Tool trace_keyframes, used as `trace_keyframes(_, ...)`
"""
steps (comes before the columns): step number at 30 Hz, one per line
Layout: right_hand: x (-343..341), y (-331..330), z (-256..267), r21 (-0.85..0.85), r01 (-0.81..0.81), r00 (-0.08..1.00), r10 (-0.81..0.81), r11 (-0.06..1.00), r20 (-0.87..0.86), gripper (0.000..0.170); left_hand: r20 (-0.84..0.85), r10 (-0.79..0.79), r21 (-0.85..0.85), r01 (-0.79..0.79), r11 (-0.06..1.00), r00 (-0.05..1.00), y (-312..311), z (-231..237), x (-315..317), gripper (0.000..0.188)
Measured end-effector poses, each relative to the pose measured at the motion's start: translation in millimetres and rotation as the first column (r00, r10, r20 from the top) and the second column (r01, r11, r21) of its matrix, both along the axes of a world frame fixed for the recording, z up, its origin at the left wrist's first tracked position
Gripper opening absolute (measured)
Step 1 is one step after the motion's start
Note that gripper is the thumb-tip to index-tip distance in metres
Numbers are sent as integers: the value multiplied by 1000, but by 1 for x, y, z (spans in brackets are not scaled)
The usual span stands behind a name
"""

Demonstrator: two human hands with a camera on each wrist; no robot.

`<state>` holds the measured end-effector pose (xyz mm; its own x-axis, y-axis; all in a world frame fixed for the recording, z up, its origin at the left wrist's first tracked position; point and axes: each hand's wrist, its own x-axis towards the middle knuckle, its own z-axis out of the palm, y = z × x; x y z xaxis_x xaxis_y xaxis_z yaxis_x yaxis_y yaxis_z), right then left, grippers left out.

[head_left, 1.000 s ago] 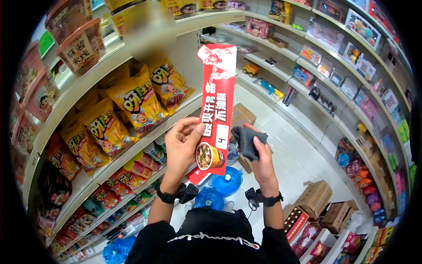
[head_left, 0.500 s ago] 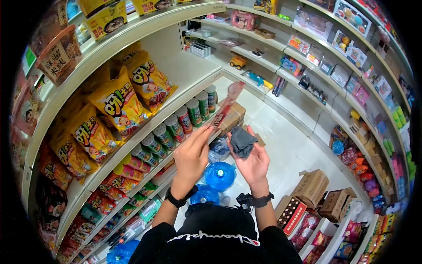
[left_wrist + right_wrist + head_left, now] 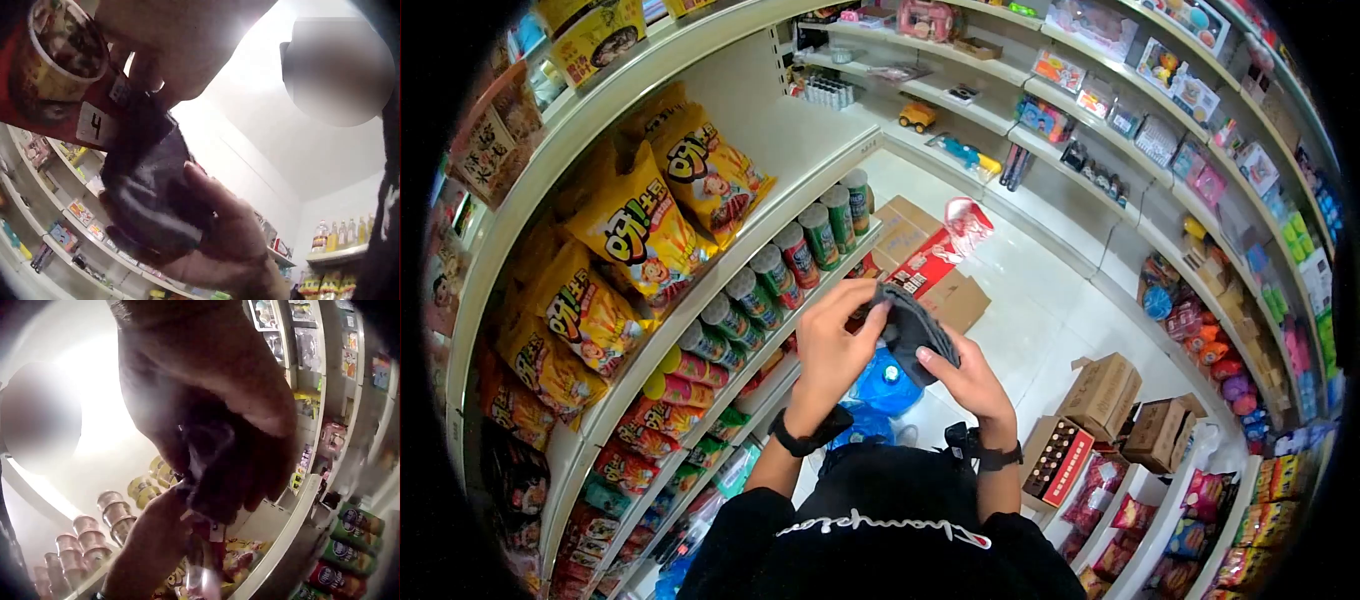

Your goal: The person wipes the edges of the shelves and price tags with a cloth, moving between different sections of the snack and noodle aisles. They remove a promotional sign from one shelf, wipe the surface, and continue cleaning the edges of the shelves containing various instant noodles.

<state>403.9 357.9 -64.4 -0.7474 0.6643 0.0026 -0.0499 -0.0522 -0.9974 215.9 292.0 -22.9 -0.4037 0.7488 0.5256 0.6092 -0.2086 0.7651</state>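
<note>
A dark grey cloth (image 3: 918, 338) is bunched between both hands in the head view. My right hand (image 3: 975, 380) grips it from the right, thumb on top. My left hand (image 3: 836, 338) holds a long red printed card strip (image 3: 945, 255), its fingertips also at the cloth's upper edge. The strip slants away behind the cloth, which hides its near part. In the left wrist view, the strip's label "4" (image 3: 95, 125) and printed noodle bowl (image 3: 69, 47) show beside the cloth (image 3: 153, 181). The right wrist view is dark, with the cloth (image 3: 215, 469) under the right hand (image 3: 194, 369).
Left, a shelf holds yellow snack bags (image 3: 640, 230), with a row of canisters (image 3: 800, 255) below. Cardboard boxes (image 3: 955, 303) and blue-wrapped bottles (image 3: 885, 385) stand on the floor. Toy shelves (image 3: 1090, 150) curve along the right; open cartons (image 3: 1100, 395) sit lower right.
The red strip has gone from upright and facing me, through edge-on, to slanting away lower down. The left hand has come to the cloth. The head view has shifted, moving the shelves leftward.
</note>
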Motion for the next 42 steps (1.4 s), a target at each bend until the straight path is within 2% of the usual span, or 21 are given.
trace_keyframes(1,-2,-2,-2,87,22,1000,-20,996,-18,35,-24,27,12,-27,1000,999,1,2,-3,14)
trace_keyframes(4,2,0,-9,37,-68,996,66,997,54,36,-15,1,-76,-2,997,1000,3,-1,-12,15)
trace_keyframes(7,-2,-1,-8,-143,-52,999,51,988,-10,36,39,-58,-181,64,981,998,0,-2,-19,20)
trace_keyframes(10,-15,-7,0,-40,63,994,-66,997,-83,35,88,-126,-203,142,969,988,-4,-1,-24,21)
trace_keyframes(13,-10,-3,-4,46,0,999,-2,999,45,35,36,-146,-154,150,977,989,-5,0,-26,19)
trace_keyframes(16,-3,-5,6,-97,92,995,-88,991,45,33,36,-128,-118,131,984,991,-6,3,-23,16)
trace_keyframes(18,2,-2,-5,-175,230,962,-251,957,-110,36,72,-106,-111,114,987,992,-6,4,-22,16)
trace_keyframes(20,6,0,-8,-300,378,859,-452,876,-240,40,112,-80,-109,92,990,990,-6,2,-22,17)
trace_keyframes(21,8,4,-9,-360,409,791,-523,838,-318,43,142,-114,-93,128,987,983,-5,0,-22,25)
trace_keyframes(24,23,17,-16,-456,564,564,-724,689,-397,39,296,-107,-105,144,984,949,-6,6,-11,33)
trace_keyframes(25,31,22,-18,-438,656,469,-787,614,-400,39,367,-127,-64,162,985,922,-6,5,-6,38)
trace_keyframes(27,38,28,-14,-395,824,225,-875,405,-428,39,430,-138,-141,217,966,892,-8,6,-4,37)
trace_keyframes(28,39,24,-1,-291,889,190,-863,354,-469,37,461,-142,-177,247,953,876,-9,6,-2,37)
trace_keyframes(29,39,22,8,-33,979,164,-871,202,-463,37,370,-177,-213,268,940,912,-8,0,-4,35)
trace_keyframes(30,40,22,13,228,973,137,-877,32,-461,37,428,-198,-173,295,940,882,-7,-3,1,34)
trace_keyframes(31,40,24,14,374,923,152,-816,-84,-557,40,482,-218,-134,317,939,849,-6,-5,8,33)
trace_keyframes(34,47,24,47,828,544,645,-564,-137,-516,48,550,-311,-25,388,921,775,-3,-9,23,25)
trace_keyframes(35,44,26,50,872,481,700,-556,-96,-448,49,552,-310,-57,406,912,774,-4,-9,25,25)
trace_keyframes(37,33,29,51,917,397,764,-537,-45,-357,53,581,-331,-54,441,896,743,-3,-10,33,23)
trace_keyframes(41,33,25,48,892,444,790,-508,87,-344,55,652,-321,-53,464,884,687,-5,-9,38,24)
trace_keyframes(42,33,25,47,891,447,789,-504,76,-352,54,657,-326,-52,472,880,680,-6,-10,38,24)
